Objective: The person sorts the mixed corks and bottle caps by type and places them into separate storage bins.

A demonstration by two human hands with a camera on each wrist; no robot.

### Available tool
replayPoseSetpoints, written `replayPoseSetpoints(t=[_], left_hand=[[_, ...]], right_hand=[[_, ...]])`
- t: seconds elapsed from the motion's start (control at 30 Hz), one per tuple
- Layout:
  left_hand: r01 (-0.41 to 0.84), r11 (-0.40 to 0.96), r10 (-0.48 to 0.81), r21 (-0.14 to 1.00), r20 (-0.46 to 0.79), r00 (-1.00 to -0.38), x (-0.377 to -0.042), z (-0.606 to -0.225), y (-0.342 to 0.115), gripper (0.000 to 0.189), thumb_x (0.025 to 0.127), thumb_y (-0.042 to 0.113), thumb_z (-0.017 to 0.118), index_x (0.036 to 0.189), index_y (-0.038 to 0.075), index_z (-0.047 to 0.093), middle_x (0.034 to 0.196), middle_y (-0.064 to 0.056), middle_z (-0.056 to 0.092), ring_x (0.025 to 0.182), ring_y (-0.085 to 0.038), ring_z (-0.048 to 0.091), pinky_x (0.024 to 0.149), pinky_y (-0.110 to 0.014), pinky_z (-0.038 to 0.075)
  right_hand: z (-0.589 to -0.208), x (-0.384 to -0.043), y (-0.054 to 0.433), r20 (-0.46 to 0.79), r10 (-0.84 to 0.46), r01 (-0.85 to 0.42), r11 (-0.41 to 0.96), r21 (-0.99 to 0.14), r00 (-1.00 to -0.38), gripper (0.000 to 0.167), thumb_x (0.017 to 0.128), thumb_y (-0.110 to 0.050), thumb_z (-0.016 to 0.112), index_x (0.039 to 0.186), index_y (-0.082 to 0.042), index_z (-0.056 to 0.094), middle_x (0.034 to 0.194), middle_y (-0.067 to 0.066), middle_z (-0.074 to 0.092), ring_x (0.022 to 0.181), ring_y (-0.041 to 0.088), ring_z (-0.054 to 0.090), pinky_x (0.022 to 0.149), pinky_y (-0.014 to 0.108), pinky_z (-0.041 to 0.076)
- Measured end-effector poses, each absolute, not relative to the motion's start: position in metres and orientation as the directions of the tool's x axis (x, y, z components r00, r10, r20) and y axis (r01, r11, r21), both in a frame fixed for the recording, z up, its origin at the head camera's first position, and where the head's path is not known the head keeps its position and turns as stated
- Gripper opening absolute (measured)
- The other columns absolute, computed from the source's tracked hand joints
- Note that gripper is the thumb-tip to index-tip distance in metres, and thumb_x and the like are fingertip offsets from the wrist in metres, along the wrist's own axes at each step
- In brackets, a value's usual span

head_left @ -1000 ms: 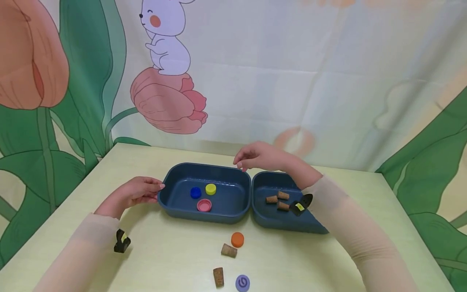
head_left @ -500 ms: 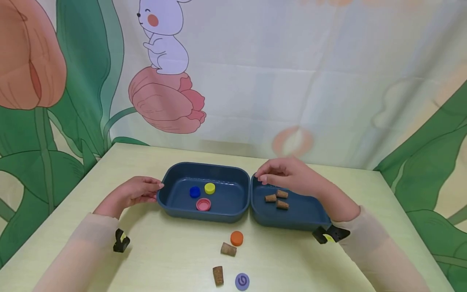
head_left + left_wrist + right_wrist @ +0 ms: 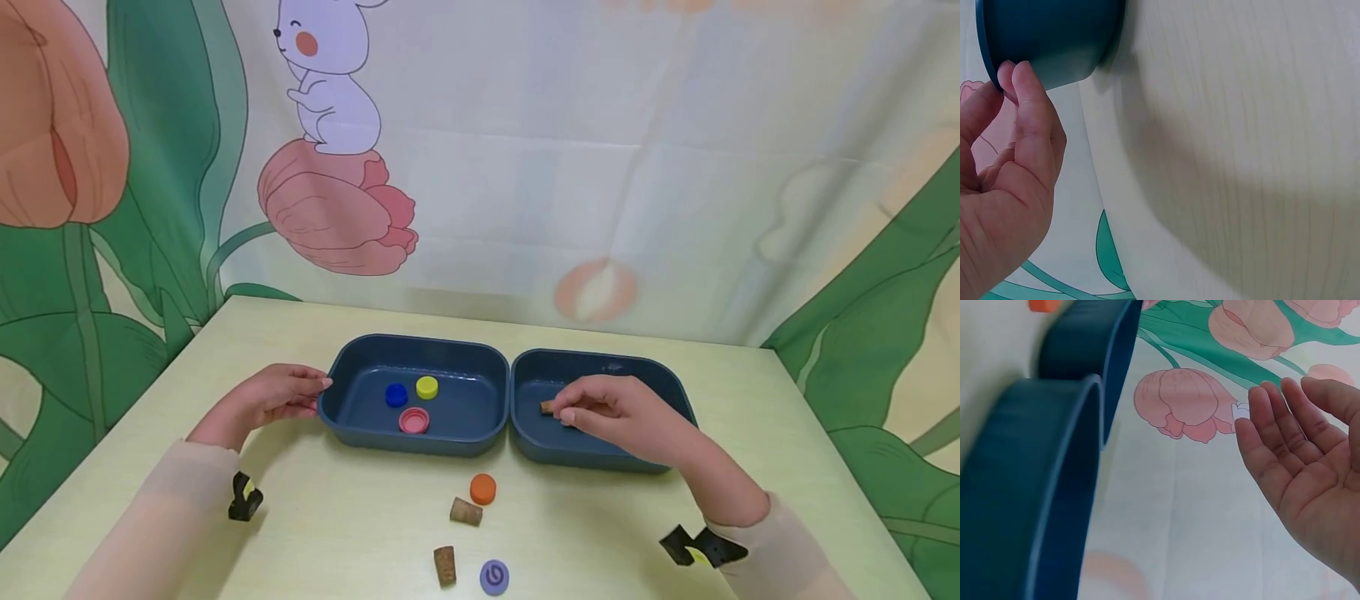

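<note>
My left hand (image 3: 273,396) pinches the left end of a dark blue box (image 3: 408,442), thumb and fingers at its rim (image 3: 988,44). Inside that box lie a blue bottle cap (image 3: 396,395), a yellow cap (image 3: 427,387) and an upturned pink cap (image 3: 414,421). Over a second dark blue box (image 3: 585,362) is my right hand (image 3: 622,412), fingers loosely bent. A cork (image 3: 547,407) shows beside its fingertips; the hand mostly hides the other corks there. In the right wrist view the right palm (image 3: 1310,469) faces the camera, holding nothing.
In front of the boxes, on the pale table (image 3: 337,517), lie an orange cap (image 3: 483,489), a cork (image 3: 467,512), another cork (image 3: 445,566) and a purple cap (image 3: 494,577). A printed cloth (image 3: 487,208) hangs behind the table.
My right hand has moved from above the left box's far right corner, rightward and nearer to me, over the second box's corks. The left hand stays at its rim.
</note>
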State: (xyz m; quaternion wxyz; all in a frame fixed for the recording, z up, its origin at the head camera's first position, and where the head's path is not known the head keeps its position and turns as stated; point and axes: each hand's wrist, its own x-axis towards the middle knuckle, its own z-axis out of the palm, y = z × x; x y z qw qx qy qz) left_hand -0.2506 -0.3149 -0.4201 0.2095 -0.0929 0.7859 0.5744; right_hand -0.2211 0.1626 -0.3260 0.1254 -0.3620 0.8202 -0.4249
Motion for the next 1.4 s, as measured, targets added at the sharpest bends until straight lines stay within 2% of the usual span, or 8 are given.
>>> replayPoseSetpoints(t=[0.23, 0.6, 0.77, 0.93, 1.1, 1.2, 1.3, 1.4], left_hand=[[-0.384, 0.325, 0.095, 0.864, -0.434, -0.896, -0.249, -0.420, -0.315, 0.050, 0.107, 0.022, 0.055, 0.141, -0.012, 0.043, 0.081, 0.007, 0.065, 0.074, -0.005, 0.064, 0.072, -0.018, 0.061], [-0.382, 0.302, 0.111, 0.873, -0.430, -0.896, -0.245, -0.422, -0.317, 0.046, 0.107, 0.021, 0.054, 0.138, -0.012, 0.045, 0.080, 0.008, 0.066, 0.073, -0.004, 0.065, 0.072, -0.018, 0.061], [-0.381, 0.297, 0.112, 0.875, -0.429, -0.897, -0.245, -0.422, -0.317, 0.046, 0.107, 0.021, 0.054, 0.138, -0.012, 0.045, 0.079, 0.008, 0.066, 0.072, -0.004, 0.066, 0.072, -0.018, 0.061], [-0.376, 0.312, 0.111, 0.872, -0.427, -0.897, -0.246, -0.422, -0.316, 0.047, 0.107, 0.021, 0.054, 0.138, -0.013, 0.045, 0.080, 0.008, 0.066, 0.072, -0.004, 0.065, 0.072, -0.019, 0.061], [-0.360, 0.352, 0.095, 0.864, -0.416, -0.905, -0.248, -0.421, -0.315, 0.050, 0.107, 0.022, 0.054, 0.139, -0.014, 0.044, 0.081, 0.007, 0.064, 0.074, -0.005, 0.064, 0.072, -0.019, 0.061], [-0.362, 0.363, 0.088, 0.859, -0.418, -0.904, -0.249, -0.420, -0.314, 0.050, 0.107, 0.022, 0.054, 0.140, -0.014, 0.043, 0.082, 0.007, 0.063, 0.074, -0.005, 0.064, 0.072, -0.019, 0.061], [-0.363, 0.364, 0.088, 0.858, -0.420, -0.903, -0.249, -0.419, -0.313, 0.050, 0.107, 0.022, 0.054, 0.140, -0.014, 0.043, 0.081, 0.007, 0.064, 0.074, -0.005, 0.064, 0.072, -0.019, 0.061], [-0.364, 0.363, 0.090, 0.858, -0.421, -0.902, -0.249, -0.419, -0.312, 0.049, 0.107, 0.021, 0.054, 0.139, -0.014, 0.044, 0.081, 0.007, 0.063, 0.074, -0.005, 0.063, 0.072, -0.018, 0.061]], right_hand=[[-0.339, -0.205, 0.169, 0.102, -0.710, -0.508, 0.387, -0.769, -0.696, 0.017, 0.102, -0.011, 0.062, 0.113, -0.003, 0.072, 0.110, 0.015, 0.074, 0.092, -0.003, 0.067, 0.083, 0.021, 0.060], [-0.368, -0.171, 0.166, 0.119, -0.762, -0.568, 0.358, -0.741, -0.636, 0.019, 0.103, -0.016, 0.062, 0.116, -0.006, 0.071, 0.111, 0.010, 0.075, 0.096, -0.001, 0.066, 0.087, 0.023, 0.060], [-0.385, -0.163, 0.162, 0.035, -0.789, -0.524, 0.373, -0.766, -0.614, 0.021, 0.102, -0.018, 0.063, 0.118, -0.006, 0.070, 0.113, 0.012, 0.074, 0.098, -0.001, 0.066, 0.088, 0.022, 0.059], [-0.402, -0.158, 0.157, -0.093, -0.797, -0.446, 0.426, -0.787, -0.597, 0.028, 0.098, -0.020, 0.069, 0.122, -0.005, 0.067, 0.116, 0.013, 0.072, 0.100, 0.005, 0.066, 0.087, 0.021, 0.058], [-0.411, -0.157, 0.145, -0.231, -0.783, -0.402, 0.519, -0.754, -0.578, 0.037, 0.094, -0.019, 0.074, 0.129, -0.010, 0.065, 0.123, 0.004, 0.069, 0.102, 0.004, 0.062, 0.088, 0.022, 0.057], [-0.413, -0.154, 0.138, -0.313, -0.758, -0.387, 0.586, -0.712, -0.572, 0.043, 0.093, -0.023, 0.076, 0.134, -0.019, 0.063, 0.129, -0.004, 0.065, 0.103, 0.001, 0.059, 0.091, 0.023, 0.056], [-0.416, -0.152, 0.135, -0.340, -0.762, -0.430, 0.609, -0.667, -0.551, 0.046, 0.093, -0.029, 0.075, 0.137, -0.025, 0.062, 0.134, -0.010, 0.062, 0.108, -0.001, 0.057, 0.097, 0.025, 0.055], [-0.421, -0.151, 0.133, -0.323, -0.790, -0.490, 0.587, -0.644, -0.522, 0.046, 0.093, -0.028, 0.076, 0.136, -0.025, 0.062, 0.133, -0.012, 0.061, 0.112, -0.002, 0.056, 0.102, 0.024, 0.053]])
